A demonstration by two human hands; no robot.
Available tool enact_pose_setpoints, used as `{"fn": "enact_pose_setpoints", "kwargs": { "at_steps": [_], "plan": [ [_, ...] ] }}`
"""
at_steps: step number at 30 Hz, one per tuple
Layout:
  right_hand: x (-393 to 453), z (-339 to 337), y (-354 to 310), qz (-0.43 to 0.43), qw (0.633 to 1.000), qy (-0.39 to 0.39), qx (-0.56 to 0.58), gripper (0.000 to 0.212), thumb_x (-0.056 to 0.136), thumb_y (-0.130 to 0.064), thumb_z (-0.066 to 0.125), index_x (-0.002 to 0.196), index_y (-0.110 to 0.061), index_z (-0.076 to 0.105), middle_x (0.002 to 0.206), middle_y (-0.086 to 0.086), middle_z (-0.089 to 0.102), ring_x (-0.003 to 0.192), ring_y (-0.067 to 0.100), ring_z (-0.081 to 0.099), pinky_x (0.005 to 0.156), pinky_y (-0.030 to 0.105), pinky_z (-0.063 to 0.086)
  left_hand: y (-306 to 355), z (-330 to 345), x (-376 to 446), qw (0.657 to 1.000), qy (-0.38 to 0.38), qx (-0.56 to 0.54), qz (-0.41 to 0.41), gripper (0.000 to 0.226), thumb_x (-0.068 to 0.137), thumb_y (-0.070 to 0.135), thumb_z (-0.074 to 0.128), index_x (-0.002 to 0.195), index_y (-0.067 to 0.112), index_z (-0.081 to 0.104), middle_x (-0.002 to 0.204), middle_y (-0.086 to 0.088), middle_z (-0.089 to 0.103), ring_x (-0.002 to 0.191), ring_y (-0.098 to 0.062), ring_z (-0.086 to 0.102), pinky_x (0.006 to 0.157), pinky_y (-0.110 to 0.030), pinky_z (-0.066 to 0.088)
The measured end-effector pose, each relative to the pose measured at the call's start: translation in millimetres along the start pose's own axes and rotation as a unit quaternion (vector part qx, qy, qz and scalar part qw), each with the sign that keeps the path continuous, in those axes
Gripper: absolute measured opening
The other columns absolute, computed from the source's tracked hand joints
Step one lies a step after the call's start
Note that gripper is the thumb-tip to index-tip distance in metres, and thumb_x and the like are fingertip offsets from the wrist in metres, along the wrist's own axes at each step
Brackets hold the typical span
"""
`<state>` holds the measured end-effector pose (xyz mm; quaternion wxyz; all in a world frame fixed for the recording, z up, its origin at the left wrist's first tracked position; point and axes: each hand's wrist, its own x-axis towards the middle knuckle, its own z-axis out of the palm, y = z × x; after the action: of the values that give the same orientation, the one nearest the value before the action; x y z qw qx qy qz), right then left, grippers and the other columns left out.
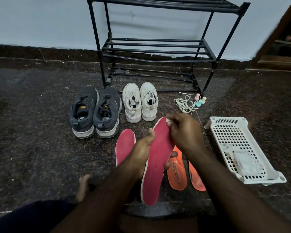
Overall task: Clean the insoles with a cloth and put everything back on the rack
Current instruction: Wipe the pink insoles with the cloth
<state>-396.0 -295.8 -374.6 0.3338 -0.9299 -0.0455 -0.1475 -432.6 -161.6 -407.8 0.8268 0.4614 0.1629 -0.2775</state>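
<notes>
one white basket (274, 174) holds a white packet (244, 161).

A red insole (158, 158) with a pale edge is held up off the floor, tilted, toe end away from the person. A small white cloth (168, 121) touches its toe end. A second red insole (124, 147) lies flat on the floor just to its left. Two orange insoles (176, 174) lie flat on its right, partly hidden. The black rack (158, 47) stands against the wall behind the shoes.
</notes>
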Motion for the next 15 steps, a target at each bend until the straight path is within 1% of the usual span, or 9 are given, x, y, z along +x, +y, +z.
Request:
{"fn": "enact_pose_setpoints", "kwargs": {
  "at_steps": [2,3,5,6,8,10,11,13,15],
  "plan": [
    [-8.9,3.8,-9.9,-0.017,0.999,-0.022,0.041,0.017,0.084,-0.004,0.068,0.096,-0.015,0.075,0.093,-0.001,0.07,0.088,0.012,0.062,0.076,0.005,0.037,-0.7,-1.1,1.6,1.0,0.01,-0.019,0.011,0.064,0.1,0.057,0.034,0.094,0.013,0.08,0.086,-0.016,0.074,0.068,-0.03,0.068,0.06,-0.039,0.055],
    [-14.1,6.9,-14.7,-0.038,0.997,-0.035,0.05,0.018,0.082,-0.003,0.069,0.094,-0.014,0.075,0.092,-0.001,0.071,0.087,0.011,0.062,0.077,0.005,0.038,-0.7,-0.5,5.4,0.999,0.004,-0.041,0.01,0.063,0.1,0.053,0.034,0.086,0.013,0.081,0.083,-0.012,0.075,0.068,-0.026,0.07,0.062,-0.037,0.056],
    [-18.3,11.1,-17.4,-0.075,0.995,-0.048,0.036,0.019,0.08,0.0,0.068,0.092,-0.013,0.075,0.091,0.0,0.071,0.086,0.014,0.063,0.079,0.015,0.042,-2.4,-1.9,9.3,0.999,-0.008,-0.051,0.011,0.067,0.104,0.047,0.029,0.078,0.013,0.081,0.075,-0.008,0.075,0.06,-0.021,0.07,0.054,-0.03,0.056],
    [-15.3,10.1,-15.3,-0.081,0.996,-0.042,0.022,0.019,0.079,0.0,0.068,0.092,-0.013,0.074,0.091,0.002,0.07,0.087,0.017,0.063,0.08,0.02,0.043,-1.7,-1.9,8.3,0.999,-0.012,-0.035,0.011,0.067,0.105,0.048,0.028,0.08,0.013,0.08,0.075,-0.009,0.074,0.058,-0.022,0.07,0.052,-0.03,0.055],
    [-5.8,3.6,-6.5,-0.064,0.998,-0.018,0.004,0.018,0.082,-0.002,0.066,0.095,-0.013,0.073,0.093,0.002,0.068,0.09,0.02,0.062,0.082,0.027,0.045,-2.7,-3.5,4.0,1.0,-0.007,0.001,0.015,0.062,0.104,0.052,0.03,0.093,0.013,0.077,0.082,-0.016,0.074,0.063,-0.027,0.071,0.052,-0.035,0.054],
    [-0.4,-3.4,1.3,-0.036,0.999,-0.005,0.005,0.019,0.085,-0.004,0.065,0.1,-0.014,0.073,0.1,0.001,0.068,0.095,0.019,0.061,0.085,0.029,0.046,-1.6,-3.7,-1.9,1.0,-0.006,0.014,0.002,0.061,0.102,0.057,0.031,0.108,0.011,0.071,0.088,-0.021,0.073,0.066,-0.031,0.071,0.052,-0.036,0.054],
    [-0.7,-4.2,1.9,-0.031,1.0,-0.005,0.007,0.019,0.086,-0.006,0.066,0.101,-0.015,0.073,0.101,0.001,0.068,0.095,0.018,0.061,0.086,0.029,0.046,0.6,-2.7,0.6,1.0,-0.003,0.012,-0.002,0.06,0.103,0.056,0.031,0.111,0.011,0.069,0.089,-0.021,0.073,0.067,-0.031,0.072,0.051,-0.036,0.054],
    [-6.9,-0.1,-5.5,-0.054,0.998,-0.012,0.008,0.018,0.084,-0.005,0.068,0.098,-0.013,0.075,0.097,0.002,0.069,0.092,0.016,0.061,0.084,0.024,0.044,2.7,0.4,6.3,1.0,-0.01,-0.01,-0.004,0.055,0.106,0.049,0.029,0.111,0.01,0.066,0.079,-0.01,0.075,0.063,-0.02,0.072,0.05,-0.032,0.055],
    [-16.6,9.6,-14.9,-0.103,0.994,-0.033,0.01,0.018,0.077,-0.002,0.071,0.091,-0.012,0.076,0.088,0.003,0.071,0.085,0.016,0.061,0.08,0.02,0.041,5.4,2.1,8.9,1.0,0.012,-0.012,0.011,0.046,0.107,0.039,0.029,0.112,0.008,0.062,0.062,0.002,0.072,0.054,-0.006,0.069,0.05,-0.021,0.056]
  ]
}}
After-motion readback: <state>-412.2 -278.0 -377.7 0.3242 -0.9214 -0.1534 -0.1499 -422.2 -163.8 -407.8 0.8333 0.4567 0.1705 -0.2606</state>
